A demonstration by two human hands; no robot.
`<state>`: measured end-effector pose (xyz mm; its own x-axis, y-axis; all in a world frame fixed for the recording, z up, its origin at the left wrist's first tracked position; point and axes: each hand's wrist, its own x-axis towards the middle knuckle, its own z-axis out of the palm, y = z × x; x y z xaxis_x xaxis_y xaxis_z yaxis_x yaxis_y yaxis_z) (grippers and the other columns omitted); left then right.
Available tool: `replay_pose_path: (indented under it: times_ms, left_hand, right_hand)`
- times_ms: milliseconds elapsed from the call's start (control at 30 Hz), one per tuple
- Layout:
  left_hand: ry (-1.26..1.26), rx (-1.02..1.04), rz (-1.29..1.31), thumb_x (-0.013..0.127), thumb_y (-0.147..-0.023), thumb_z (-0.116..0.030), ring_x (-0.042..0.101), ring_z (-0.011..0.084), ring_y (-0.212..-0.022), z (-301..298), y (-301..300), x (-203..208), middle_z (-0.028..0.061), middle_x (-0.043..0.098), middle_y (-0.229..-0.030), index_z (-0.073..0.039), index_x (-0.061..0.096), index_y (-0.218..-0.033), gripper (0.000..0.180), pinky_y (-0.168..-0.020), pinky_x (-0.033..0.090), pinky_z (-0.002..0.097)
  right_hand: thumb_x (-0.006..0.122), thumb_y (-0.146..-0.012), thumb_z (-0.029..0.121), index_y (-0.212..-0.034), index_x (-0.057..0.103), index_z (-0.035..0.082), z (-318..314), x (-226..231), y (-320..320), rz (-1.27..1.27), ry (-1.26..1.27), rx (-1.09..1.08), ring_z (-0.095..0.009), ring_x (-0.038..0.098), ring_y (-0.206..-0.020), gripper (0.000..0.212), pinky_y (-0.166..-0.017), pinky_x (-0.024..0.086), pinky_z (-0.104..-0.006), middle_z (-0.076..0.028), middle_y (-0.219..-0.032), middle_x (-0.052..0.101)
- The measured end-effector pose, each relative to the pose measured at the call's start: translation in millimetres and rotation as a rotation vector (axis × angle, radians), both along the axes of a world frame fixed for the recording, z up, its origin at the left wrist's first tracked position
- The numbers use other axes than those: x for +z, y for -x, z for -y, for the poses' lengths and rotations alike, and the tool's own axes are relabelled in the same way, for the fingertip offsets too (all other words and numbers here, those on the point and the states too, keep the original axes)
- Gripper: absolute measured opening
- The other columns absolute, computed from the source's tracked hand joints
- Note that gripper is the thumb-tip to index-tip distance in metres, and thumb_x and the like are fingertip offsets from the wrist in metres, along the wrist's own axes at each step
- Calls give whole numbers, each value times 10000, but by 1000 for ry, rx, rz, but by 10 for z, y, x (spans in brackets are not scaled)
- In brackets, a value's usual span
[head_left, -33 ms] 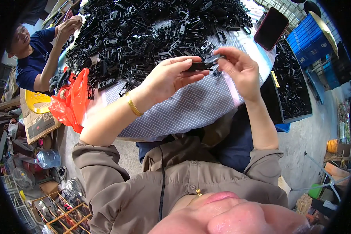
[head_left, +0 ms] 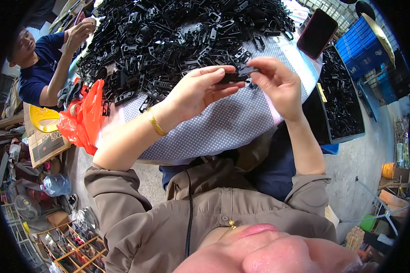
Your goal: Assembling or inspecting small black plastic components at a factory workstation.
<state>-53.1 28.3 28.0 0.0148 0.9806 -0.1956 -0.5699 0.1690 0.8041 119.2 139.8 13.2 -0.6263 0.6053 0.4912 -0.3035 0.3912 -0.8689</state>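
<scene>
My left hand [head_left: 197, 91] is closed on a small black plastic part [head_left: 229, 77], pinched between thumb and fingers. At its right end, the thumb and fingers of my right hand [head_left: 278, 86] grip a dark grey piece [head_left: 248, 71] that meets the black part or overlaps it; which, I cannot tell. Both hands hang over the near side of a table with a dotted grey-white cloth [head_left: 205, 132]. Just beyond them spreads a large heap of loose black plastic parts [head_left: 168, 41], many of them long and slotted.
A black bin [head_left: 356, 132] of similar parts stands right of the table, below a phone [head_left: 317, 32]. Blue crates [head_left: 362, 48] are stacked behind. A red plastic bag [head_left: 84, 120] hangs at the left edge, near another person [head_left: 41, 68] with raised hands.
My right hand has shifted slightly, its fingers now lower and closer around the grey piece. The left hand looks almost unmoved.
</scene>
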Motion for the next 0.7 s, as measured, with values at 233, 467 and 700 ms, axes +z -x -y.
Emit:
replay_pose_path:
  times_ms: [233,467,700]
  left_hand:
    - [-14,-9,86,386,-950,-134,582,255,-1005,-1,11,-84,187,537,-1101,52,442,-1182,303,-910,490,308]
    - [-33,-11,37,397,-946,-139,581,252,-1009,16,-12,-103,177,546,-1110,39,435,-1214,324,-912,484,327]
    - [-121,-35,-117,459,-925,-146,592,225,-988,33,1,-62,133,573,-1090,-2,438,-1251,357,-882,497,341]
  right_hand:
    - [615,-773,-52,-957,616,-25,173,50,13,17,-388,-83,-192,598,-920,186,-758,495,-261,-138,-1006,608]
    - [652,-737,-21,-917,653,10,162,22,55,129,-502,-136,-214,610,-879,183,-733,493,-267,-99,-957,643]
    - [680,-709,41,-932,677,61,210,48,27,234,-955,-288,-246,531,-1037,224,-827,435,-326,-47,-1006,648]
